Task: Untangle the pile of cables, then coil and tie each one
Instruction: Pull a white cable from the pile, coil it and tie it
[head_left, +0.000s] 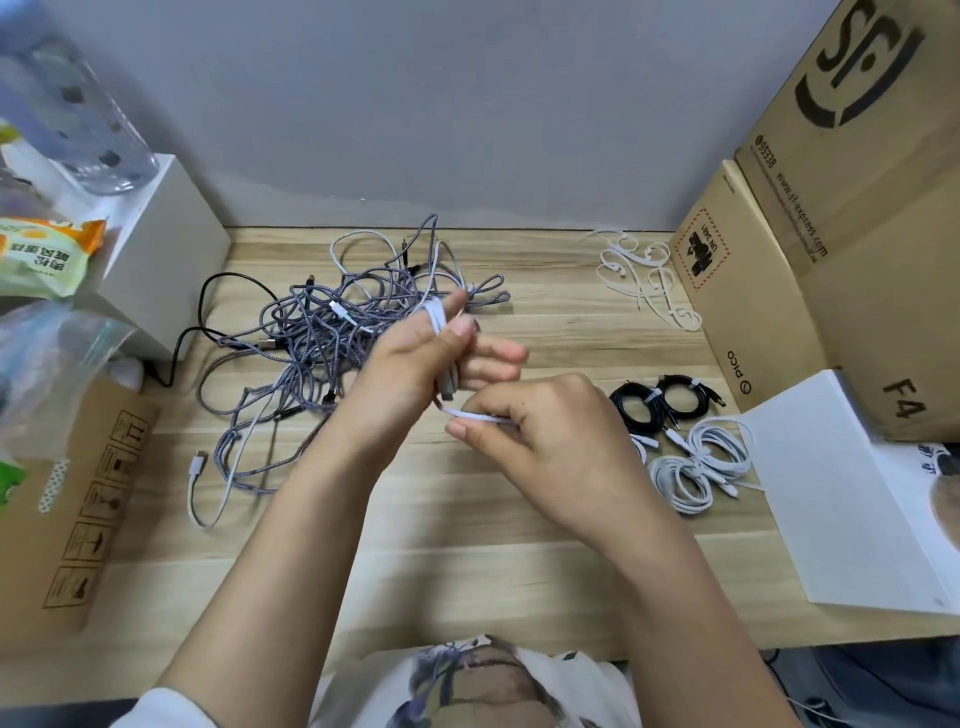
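A tangled pile of grey braided cables (311, 332) lies on the wooden table (519, 545), left of centre. My left hand (415, 364) holds a folded bundle of pale cable (441, 332) upright above the table. Just below and to the right, my right hand (545, 441) pinches the loose end of that same cable (470, 414) between thumb and fingers. Two coiled and tied black cables (660, 402) and two coiled white cables (701, 467) rest to the right of my hands. A heap of white cable ties (644, 275) lies at the back right.
Cardboard boxes (831, 234) stand along the right side, with a white box (857, 499) in front of them. At the left are a white box (166, 244), a flat carton (78, 493), plastic bags and a black cable (192, 322).
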